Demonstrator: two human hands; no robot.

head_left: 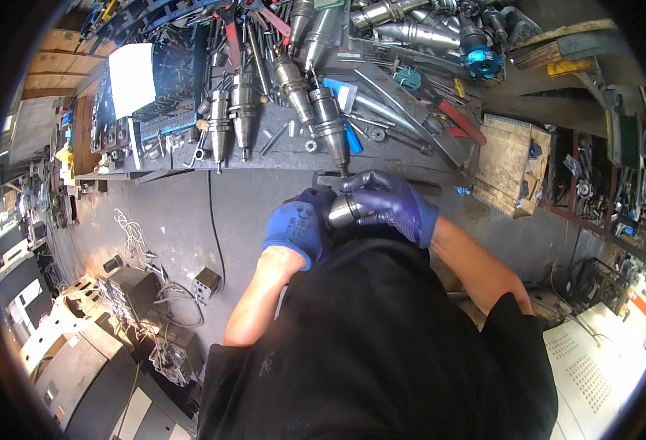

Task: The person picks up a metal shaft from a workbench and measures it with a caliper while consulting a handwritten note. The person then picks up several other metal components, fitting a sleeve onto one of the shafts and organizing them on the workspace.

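Both my hands wear blue and purple gloves and meet at the bench's front edge, close to my body. Between them is a shiny round steel tool holder (343, 211), of which only a short cylindrical part shows. My right hand (393, 205) is closed over its right side, fingers curled across the top. Against its left side, my left hand (301, 226) is closed too, its fingertips mostly hidden. Just beyond them, another tool holder (328, 125) lies on the bench with its narrow end pointing at my hands.
More tool holders (242, 117) lie on the grey workbench (279, 155), among red-handled tools, collets and rods. A white sheet (131, 79) covers part of a rack at left. A blue-ended cutter (483, 61) sits at back right, near a wooden board (504, 163). Cables (134, 236) lie on the floor.
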